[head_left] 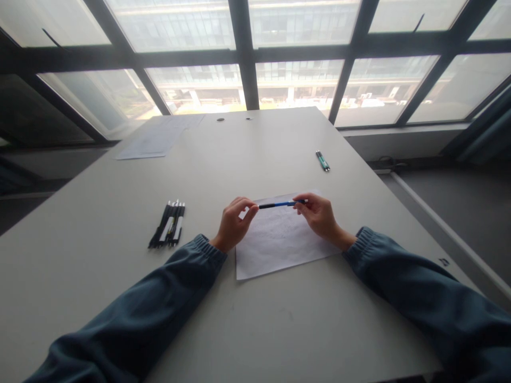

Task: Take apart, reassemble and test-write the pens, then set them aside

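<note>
A blue pen with a black grip point(275, 205) is held level between my two hands, above a sheet of white paper point(271, 255). My left hand point(235, 223) pinches its black tip end between thumb and fingers. At the other end, my right hand point(319, 215) closes its thumb and fingers on the clip side. Faint pencil-like marks show on the paper beneath. Left of my left hand lies a row of several black and white pens point(170, 224), side by side on the white table point(223, 165).
Toward the right edge of the table lie green and black pens point(323, 161). Large thin sheets point(154, 139) rest at the far left. A round dark grommet point(220, 120) sits near the far edge, by the windows. A small dark mark point(444, 261) is near my right sleeve.
</note>
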`<act>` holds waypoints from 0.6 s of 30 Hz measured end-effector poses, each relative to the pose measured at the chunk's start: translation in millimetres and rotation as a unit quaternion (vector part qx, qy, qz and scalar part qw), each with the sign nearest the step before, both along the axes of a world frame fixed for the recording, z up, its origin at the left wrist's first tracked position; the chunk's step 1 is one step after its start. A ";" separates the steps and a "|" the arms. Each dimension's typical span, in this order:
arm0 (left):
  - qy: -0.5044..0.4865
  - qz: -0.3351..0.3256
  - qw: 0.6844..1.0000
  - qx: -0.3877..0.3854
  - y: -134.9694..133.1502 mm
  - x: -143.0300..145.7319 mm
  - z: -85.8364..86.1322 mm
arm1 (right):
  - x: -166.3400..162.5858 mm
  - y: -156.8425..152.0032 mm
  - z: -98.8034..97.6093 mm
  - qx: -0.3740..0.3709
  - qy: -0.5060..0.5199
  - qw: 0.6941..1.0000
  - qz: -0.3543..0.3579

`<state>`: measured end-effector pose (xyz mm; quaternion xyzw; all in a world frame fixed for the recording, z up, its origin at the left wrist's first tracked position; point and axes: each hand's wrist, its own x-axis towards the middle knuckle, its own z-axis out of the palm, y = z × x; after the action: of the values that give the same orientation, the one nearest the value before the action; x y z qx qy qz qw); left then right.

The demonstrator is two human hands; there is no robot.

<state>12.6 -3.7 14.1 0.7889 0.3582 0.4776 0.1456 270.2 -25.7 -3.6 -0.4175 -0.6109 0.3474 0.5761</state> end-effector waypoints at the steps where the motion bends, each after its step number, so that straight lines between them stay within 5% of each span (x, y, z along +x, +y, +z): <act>1: 0.000 0.000 1.000 -0.002 -0.1 0.1 0.0 | 0.1 -0.1 -0.1 0.002 -0.003 1.000 0.002; 18: 0.001 -0.025 0.998 -0.061 -3.8 1.0 3.4 | 0.7 -0.6 0.1 0.004 -0.021 1.000 -0.003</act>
<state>13.6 -7.4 17.4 0.7875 0.3673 0.4506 0.2048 271.0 -26.3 -3.5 -0.4238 -0.6230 0.3347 0.5659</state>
